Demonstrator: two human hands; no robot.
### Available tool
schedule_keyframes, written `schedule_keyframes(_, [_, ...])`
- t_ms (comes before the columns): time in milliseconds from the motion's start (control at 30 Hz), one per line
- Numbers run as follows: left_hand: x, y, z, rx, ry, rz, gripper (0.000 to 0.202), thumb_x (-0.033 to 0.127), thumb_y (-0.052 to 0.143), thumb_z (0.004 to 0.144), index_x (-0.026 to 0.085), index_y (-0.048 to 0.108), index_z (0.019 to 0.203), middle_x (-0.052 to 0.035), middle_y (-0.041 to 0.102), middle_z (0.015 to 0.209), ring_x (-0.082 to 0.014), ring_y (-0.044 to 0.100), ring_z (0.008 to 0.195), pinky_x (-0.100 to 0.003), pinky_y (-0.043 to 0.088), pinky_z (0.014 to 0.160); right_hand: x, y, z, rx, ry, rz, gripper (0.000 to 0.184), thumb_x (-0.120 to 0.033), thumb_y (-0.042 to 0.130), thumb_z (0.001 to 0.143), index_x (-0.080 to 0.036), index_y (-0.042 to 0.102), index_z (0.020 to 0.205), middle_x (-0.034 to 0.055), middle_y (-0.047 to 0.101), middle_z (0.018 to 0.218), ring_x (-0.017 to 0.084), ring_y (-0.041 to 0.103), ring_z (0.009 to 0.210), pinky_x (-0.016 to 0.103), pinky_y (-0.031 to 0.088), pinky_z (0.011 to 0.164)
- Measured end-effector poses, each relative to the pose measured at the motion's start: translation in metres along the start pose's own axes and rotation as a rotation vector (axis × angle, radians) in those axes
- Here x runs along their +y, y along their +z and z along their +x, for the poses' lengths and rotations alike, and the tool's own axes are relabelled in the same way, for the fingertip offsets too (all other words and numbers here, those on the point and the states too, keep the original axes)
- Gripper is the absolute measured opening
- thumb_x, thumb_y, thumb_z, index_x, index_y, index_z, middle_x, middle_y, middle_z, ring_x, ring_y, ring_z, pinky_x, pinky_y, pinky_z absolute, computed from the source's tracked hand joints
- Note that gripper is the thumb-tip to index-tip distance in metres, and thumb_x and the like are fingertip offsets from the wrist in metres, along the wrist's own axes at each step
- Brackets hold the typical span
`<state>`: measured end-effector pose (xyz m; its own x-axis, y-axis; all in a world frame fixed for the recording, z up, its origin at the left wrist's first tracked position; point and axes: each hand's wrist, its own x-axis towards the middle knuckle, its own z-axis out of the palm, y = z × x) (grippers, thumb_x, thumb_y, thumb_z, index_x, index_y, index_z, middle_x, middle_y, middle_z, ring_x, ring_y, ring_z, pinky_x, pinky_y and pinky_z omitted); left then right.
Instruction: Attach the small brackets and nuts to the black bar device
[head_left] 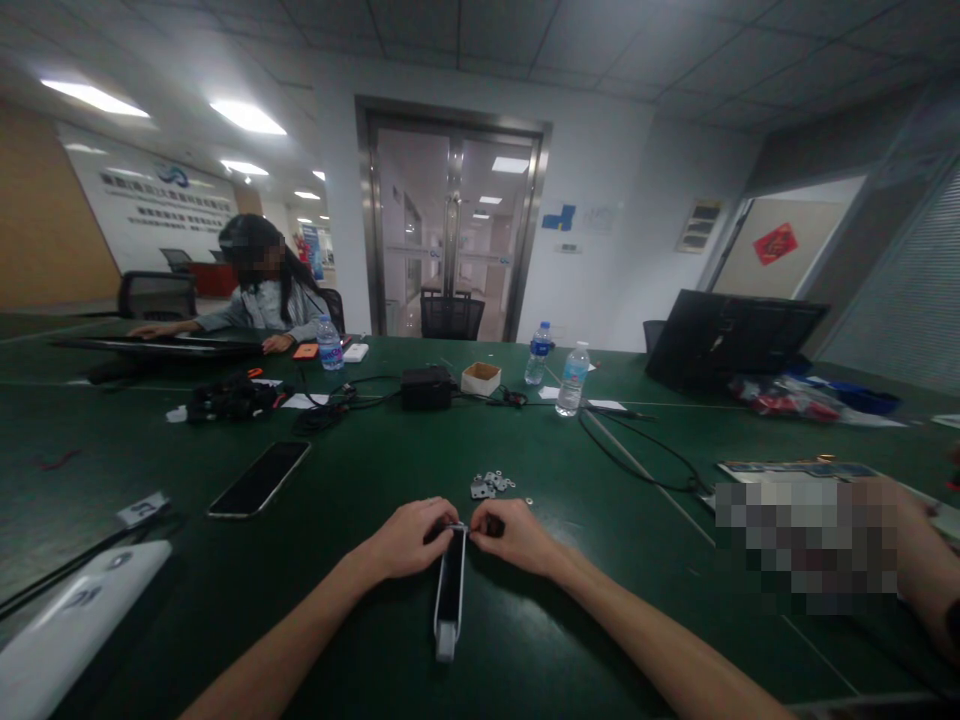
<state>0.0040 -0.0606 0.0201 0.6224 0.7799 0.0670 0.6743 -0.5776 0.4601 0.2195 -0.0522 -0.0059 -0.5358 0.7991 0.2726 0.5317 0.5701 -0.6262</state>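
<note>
A long, narrow device (pixel 450 590) with a white frame and a dark strip along its face lies on the green table, pointing away from me. A pale block forms its near end. My left hand (pixel 412 537) is closed on the device's far end, thumb and fingers at its left side. At the right side of that same end, my right hand (pixel 517 535) is pinched; whatever its fingertips hold is too small to make out. Just beyond both hands lies a loose pile of small metal parts (pixel 487 486), some of them ring-shaped.
A phone (pixel 260 480) lies to the left, a white case (pixel 82 625) at the near left. Farther back stand a black power adapter (pixel 427 388), a small open box (pixel 481 378) and water bottles (pixel 574 380). A person (pixel 266 290) sits across; another person's arm (pixel 919 550) reaches in from the right.
</note>
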Motion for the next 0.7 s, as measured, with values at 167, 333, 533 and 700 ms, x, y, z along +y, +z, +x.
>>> schedule_keyframes(167, [0.001, -0.001, 0.000, -0.001, 0.004, -0.019, 0.022, 0.031, 0.044, 0.090, 0.020, 0.058, 0.103, -0.0033, 0.061, 0.100, -0.0171, 0.056, 0.085, -0.027, 0.045, 0.075, 0.006, -0.015, 0.001, -0.001, -0.116, -0.150, 0.010, -0.023, 0.063, 0.079, -0.018, 0.065, 0.088, 0.0022, 0.065, 0.084, 0.014, 0.059, 0.077, 0.024, 0.045, 0.071])
schedule_keyframes(333, [-0.001, 0.000, 0.001, 0.002, 0.004, -0.033, 0.023, 0.031, 0.044, 0.091, 0.020, 0.058, 0.106, -0.0031, 0.061, 0.100, -0.0171, 0.056, 0.085, -0.027, 0.045, 0.074, 0.026, -0.055, -0.002, -0.016, -0.033, -0.422, 0.017, -0.022, 0.056, 0.082, -0.019, 0.065, 0.096, 0.0067, 0.064, 0.096, 0.019, 0.058, 0.091, 0.030, 0.044, 0.082])
schedule_keyframes(533, [-0.003, 0.003, 0.002, 0.010, -0.030, -0.086, 0.023, 0.032, 0.044, 0.092, 0.020, 0.059, 0.105, -0.0026, 0.061, 0.100, -0.0162, 0.056, 0.083, -0.027, 0.044, 0.073, 0.059, -0.074, -0.008, -0.137, 0.147, -0.511, 0.017, -0.021, 0.056, 0.079, -0.021, 0.068, 0.092, 0.0064, 0.065, 0.091, 0.019, 0.060, 0.085, 0.027, 0.043, 0.072])
schedule_keyframes(700, [-0.006, 0.005, 0.005, 0.026, -0.061, -0.140, 0.024, 0.034, 0.044, 0.092, 0.020, 0.059, 0.104, -0.0027, 0.061, 0.100, -0.0164, 0.056, 0.084, -0.027, 0.045, 0.072, 0.066, -0.068, -0.006, -0.154, 0.237, -0.501, 0.014, -0.020, 0.056, 0.077, -0.020, 0.068, 0.086, 0.0051, 0.066, 0.086, 0.018, 0.061, 0.077, 0.025, 0.041, 0.064])
